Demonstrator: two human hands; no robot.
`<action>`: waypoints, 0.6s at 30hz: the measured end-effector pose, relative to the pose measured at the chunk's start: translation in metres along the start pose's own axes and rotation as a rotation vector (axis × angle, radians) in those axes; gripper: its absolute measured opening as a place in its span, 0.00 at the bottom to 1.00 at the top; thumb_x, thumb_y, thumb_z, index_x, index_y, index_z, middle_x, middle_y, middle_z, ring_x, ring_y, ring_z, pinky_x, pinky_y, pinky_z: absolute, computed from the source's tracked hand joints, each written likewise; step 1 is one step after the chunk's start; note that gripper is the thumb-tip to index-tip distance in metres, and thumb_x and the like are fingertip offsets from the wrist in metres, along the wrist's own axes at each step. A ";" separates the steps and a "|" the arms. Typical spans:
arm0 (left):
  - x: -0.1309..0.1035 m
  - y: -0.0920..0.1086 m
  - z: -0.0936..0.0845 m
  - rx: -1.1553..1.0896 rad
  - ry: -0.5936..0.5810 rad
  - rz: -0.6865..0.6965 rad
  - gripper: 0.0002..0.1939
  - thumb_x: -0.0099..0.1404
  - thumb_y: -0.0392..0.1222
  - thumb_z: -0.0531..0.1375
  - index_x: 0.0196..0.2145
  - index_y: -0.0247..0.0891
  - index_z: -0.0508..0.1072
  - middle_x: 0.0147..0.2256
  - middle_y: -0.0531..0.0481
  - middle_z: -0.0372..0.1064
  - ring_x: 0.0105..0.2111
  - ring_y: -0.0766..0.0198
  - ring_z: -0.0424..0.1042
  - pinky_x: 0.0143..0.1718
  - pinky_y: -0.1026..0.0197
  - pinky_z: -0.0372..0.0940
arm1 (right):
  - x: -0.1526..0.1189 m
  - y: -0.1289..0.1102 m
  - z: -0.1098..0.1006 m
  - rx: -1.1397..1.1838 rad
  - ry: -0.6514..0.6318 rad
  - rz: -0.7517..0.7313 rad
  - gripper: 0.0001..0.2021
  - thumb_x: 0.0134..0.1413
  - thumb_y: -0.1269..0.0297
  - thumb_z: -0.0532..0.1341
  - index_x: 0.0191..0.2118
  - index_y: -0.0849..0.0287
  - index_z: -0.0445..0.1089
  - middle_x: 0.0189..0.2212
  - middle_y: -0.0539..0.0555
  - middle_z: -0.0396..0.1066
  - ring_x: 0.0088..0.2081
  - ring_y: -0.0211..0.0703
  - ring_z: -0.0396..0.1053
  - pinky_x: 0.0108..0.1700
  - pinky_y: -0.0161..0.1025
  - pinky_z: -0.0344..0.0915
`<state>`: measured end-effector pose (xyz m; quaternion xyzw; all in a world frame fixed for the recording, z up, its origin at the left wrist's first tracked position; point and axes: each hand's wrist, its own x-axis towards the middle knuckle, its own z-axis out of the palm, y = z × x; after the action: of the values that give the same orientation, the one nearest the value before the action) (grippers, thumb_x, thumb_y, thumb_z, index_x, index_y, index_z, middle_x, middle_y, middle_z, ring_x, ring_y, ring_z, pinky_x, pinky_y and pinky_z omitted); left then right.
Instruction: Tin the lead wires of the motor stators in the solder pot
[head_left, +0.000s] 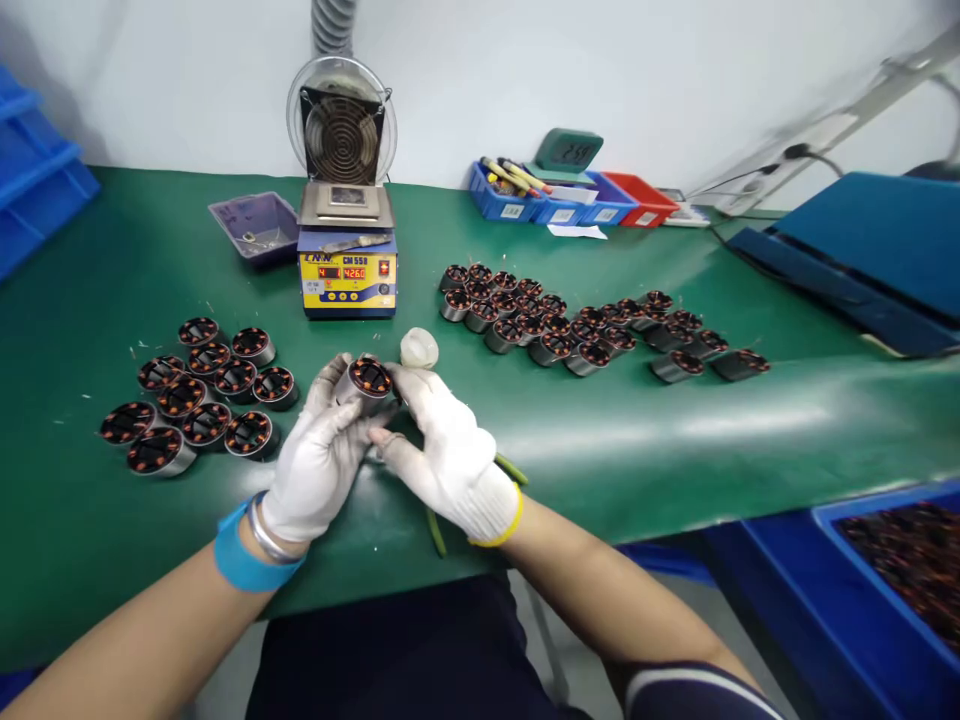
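Observation:
My left hand (316, 450), in a white glove, is closed around a metal ring-shaped motor part (365, 382) with copper windings facing up. Gloved as well, my right hand (442, 440) touches the part's right side, thumb and fingers bent inward. Whether its fingertips hold anything else is hidden. Just behind the hands stands a small white round container (419, 348). Green-handled tool grips (436, 532) lie on the table, partly covered by my right hand. Similar motor parts (206, 424) are grouped at the left, and several more (551, 346) at the centre right.
A yellow and blue soldering station (349, 275) stands behind the hands, with a fan unit (343, 135) above it. A purple tray (281, 250) is beside it. Small blue bins (510, 207) and a red bin (641, 205) line the back; a blue crate (847, 540) sits lower right.

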<state>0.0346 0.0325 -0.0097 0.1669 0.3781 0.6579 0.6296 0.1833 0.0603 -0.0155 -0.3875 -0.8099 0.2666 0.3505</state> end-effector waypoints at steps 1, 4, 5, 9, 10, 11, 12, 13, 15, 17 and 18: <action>-0.001 -0.003 0.001 0.000 0.014 -0.005 0.21 0.60 0.33 0.61 0.51 0.46 0.71 0.55 0.50 0.73 0.61 0.56 0.68 0.62 0.49 0.65 | 0.000 0.000 0.006 0.012 0.012 -0.001 0.30 0.60 0.59 0.63 0.65 0.59 0.60 0.60 0.62 0.66 0.61 0.52 0.66 0.63 0.50 0.65; -0.005 -0.009 0.003 0.025 0.001 -0.021 0.20 0.61 0.38 0.61 0.52 0.46 0.73 0.62 0.52 0.68 0.67 0.58 0.59 0.67 0.54 0.58 | 0.001 0.005 0.015 0.064 0.079 0.068 0.30 0.56 0.56 0.67 0.62 0.56 0.65 0.57 0.59 0.69 0.58 0.52 0.69 0.60 0.47 0.68; -0.006 -0.009 0.003 0.036 -0.011 -0.034 0.20 0.62 0.39 0.62 0.52 0.46 0.74 0.63 0.52 0.67 0.68 0.57 0.57 0.68 0.55 0.57 | 0.001 0.007 0.016 0.086 0.094 0.089 0.30 0.54 0.55 0.69 0.61 0.54 0.67 0.56 0.58 0.70 0.56 0.52 0.70 0.58 0.47 0.70; -0.005 -0.006 0.005 0.025 0.026 -0.138 0.15 0.63 0.37 0.62 0.49 0.43 0.76 0.57 0.49 0.72 0.63 0.56 0.65 0.63 0.55 0.65 | 0.002 0.015 0.006 0.167 0.067 0.095 0.28 0.49 0.53 0.72 0.56 0.54 0.71 0.50 0.57 0.73 0.51 0.51 0.73 0.52 0.46 0.73; -0.004 -0.004 0.004 0.015 0.043 -0.169 0.14 0.64 0.36 0.61 0.47 0.41 0.76 0.55 0.47 0.74 0.61 0.56 0.68 0.60 0.55 0.67 | 0.003 0.016 0.001 0.189 0.033 0.085 0.27 0.50 0.53 0.71 0.55 0.54 0.72 0.48 0.57 0.73 0.50 0.50 0.73 0.51 0.45 0.73; -0.002 -0.002 0.003 0.005 0.055 -0.200 0.12 0.65 0.36 0.60 0.46 0.39 0.77 0.53 0.46 0.75 0.59 0.55 0.71 0.58 0.54 0.70 | 0.005 0.017 -0.005 0.212 -0.004 0.072 0.25 0.52 0.54 0.70 0.54 0.56 0.73 0.47 0.56 0.74 0.49 0.48 0.73 0.50 0.44 0.73; 0.000 0.000 0.002 -0.001 0.059 -0.234 0.12 0.66 0.36 0.58 0.45 0.37 0.77 0.51 0.45 0.76 0.56 0.54 0.73 0.57 0.53 0.71 | 0.006 0.018 -0.012 0.231 -0.038 0.059 0.21 0.54 0.56 0.69 0.52 0.57 0.74 0.45 0.56 0.75 0.48 0.47 0.74 0.50 0.43 0.72; 0.001 0.002 0.000 -0.003 0.053 -0.276 0.11 0.67 0.36 0.57 0.45 0.36 0.77 0.50 0.43 0.76 0.54 0.53 0.75 0.55 0.51 0.73 | 0.008 0.019 -0.018 0.246 -0.068 0.054 0.16 0.56 0.58 0.66 0.49 0.57 0.76 0.43 0.55 0.75 0.46 0.45 0.74 0.49 0.42 0.72; 0.002 0.005 -0.003 0.011 0.009 -0.381 0.12 0.68 0.37 0.56 0.44 0.33 0.77 0.49 0.40 0.77 0.50 0.51 0.77 0.53 0.44 0.74 | 0.012 0.022 -0.029 0.289 -0.142 0.110 0.09 0.59 0.61 0.63 0.41 0.59 0.77 0.36 0.53 0.77 0.39 0.42 0.75 0.44 0.40 0.72; 0.001 0.007 -0.004 0.048 -0.060 -0.477 0.13 0.67 0.36 0.57 0.45 0.31 0.77 0.48 0.37 0.77 0.49 0.47 0.78 0.51 0.40 0.75 | 0.017 0.026 -0.036 0.425 -0.184 0.255 0.10 0.58 0.58 0.62 0.35 0.59 0.75 0.28 0.51 0.74 0.30 0.39 0.73 0.35 0.38 0.71; 0.000 0.007 -0.004 0.067 -0.086 -0.503 0.13 0.66 0.36 0.57 0.46 0.30 0.77 0.48 0.36 0.77 0.48 0.45 0.78 0.49 0.39 0.75 | 0.019 0.029 -0.038 0.523 -0.156 0.336 0.11 0.57 0.56 0.63 0.33 0.59 0.74 0.25 0.49 0.72 0.26 0.38 0.70 0.31 0.37 0.70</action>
<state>0.0269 0.0324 -0.0074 0.1161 0.4021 0.4601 0.7830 0.2173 0.0979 -0.0060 -0.3912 -0.6630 0.5487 0.3262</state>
